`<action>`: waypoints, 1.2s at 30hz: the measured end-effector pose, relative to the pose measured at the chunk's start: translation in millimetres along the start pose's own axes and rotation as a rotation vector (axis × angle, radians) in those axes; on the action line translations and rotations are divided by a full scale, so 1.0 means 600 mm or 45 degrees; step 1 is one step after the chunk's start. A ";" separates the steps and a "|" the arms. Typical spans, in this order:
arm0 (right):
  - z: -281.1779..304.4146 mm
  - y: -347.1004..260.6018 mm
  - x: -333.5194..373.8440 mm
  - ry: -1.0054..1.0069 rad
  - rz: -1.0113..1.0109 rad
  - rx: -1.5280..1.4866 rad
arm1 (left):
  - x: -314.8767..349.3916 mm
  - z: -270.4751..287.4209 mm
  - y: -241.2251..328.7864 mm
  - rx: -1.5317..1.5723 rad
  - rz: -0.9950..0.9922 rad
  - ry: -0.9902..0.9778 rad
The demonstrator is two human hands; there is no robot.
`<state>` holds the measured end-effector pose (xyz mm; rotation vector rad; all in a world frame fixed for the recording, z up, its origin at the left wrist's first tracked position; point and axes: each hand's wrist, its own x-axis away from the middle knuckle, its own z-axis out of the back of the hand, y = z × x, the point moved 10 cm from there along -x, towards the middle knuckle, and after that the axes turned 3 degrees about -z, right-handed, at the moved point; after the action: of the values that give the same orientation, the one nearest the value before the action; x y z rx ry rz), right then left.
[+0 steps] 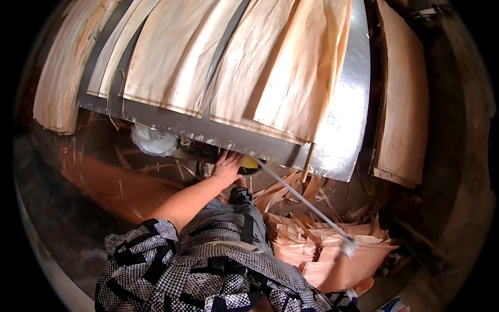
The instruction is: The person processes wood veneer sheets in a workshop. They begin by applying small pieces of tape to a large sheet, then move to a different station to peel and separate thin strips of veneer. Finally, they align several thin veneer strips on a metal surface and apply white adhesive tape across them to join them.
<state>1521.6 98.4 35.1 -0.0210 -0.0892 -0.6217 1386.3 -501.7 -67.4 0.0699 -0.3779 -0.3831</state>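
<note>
My left hand (227, 165) reaches under the front edge of the metal table, its fingers stretched out beside a yellow object (249, 162) in a dark round holder. From there a thin pale strip, which looks like tape (301, 198), runs taut down to the right. At its far end is my right hand (345, 250), blurred but closed around the strip, low beside a stack of thin wood sheets. On the table lie several pale wood veneer sheets (249, 67), side by side, their near ends taped and close to the front edge.
The metal tabletop (347, 125) has a rough front edge. Veneer stacks stand at its left (67, 78) and right (400, 99). A narrow rolled piece (307, 164) hangs over the edge. Below are a plastic bag (154, 140), veneer scraps (270, 197) and a veneer pile (296, 242).
</note>
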 end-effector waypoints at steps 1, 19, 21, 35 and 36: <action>0.071 0.108 -0.001 -0.012 -0.215 0.219 | -0.007 -0.004 0.002 0.048 0.021 -0.033; 0.073 -0.727 0.246 -0.898 0.656 -1.288 | 0.050 0.218 0.130 1.407 -0.452 -0.194; 0.094 -0.769 0.257 -1.169 0.126 -1.760 | 0.071 0.246 0.066 1.637 -0.297 -0.292; 0.084 -0.815 0.378 -1.129 -0.488 -2.546 | -0.034 0.346 -0.494 0.113 0.414 0.457; 0.082 -0.803 0.380 -1.097 -0.495 -2.527 | -0.027 0.319 -0.528 0.129 0.542 0.188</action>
<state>1421.8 -423.2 100.9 -2.2409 -0.2778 -0.8262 1189.6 -788.3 61.2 0.1129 -0.2571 0.0622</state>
